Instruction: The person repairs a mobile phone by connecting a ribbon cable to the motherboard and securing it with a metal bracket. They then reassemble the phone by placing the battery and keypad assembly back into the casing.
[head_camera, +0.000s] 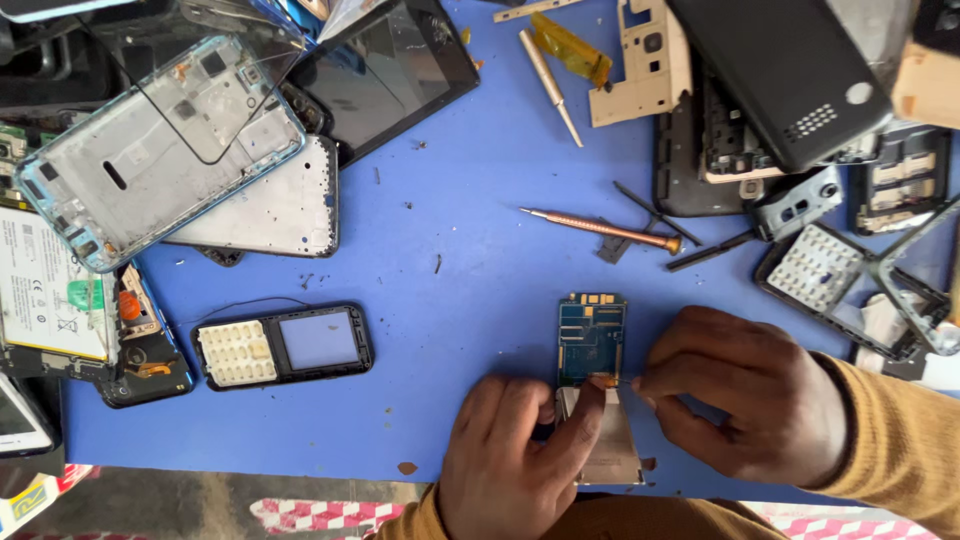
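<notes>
Here the left hand (520, 450) pressed down on a small silver display panel (608, 450) at the near edge of the blue table (480, 240), just near of the blue circuit board (591, 338), while the right hand (745, 395) pinched a thin tool or wire at the orange ribbon (603, 380) joining them. A slip or too hard a pull could probably have torn that ribbon or scratched the board. A copper-coloured screwdriver (600, 229) lay farther off, a black keypad phone front (283, 345) to the left; nothing blocked the hands.
</notes>
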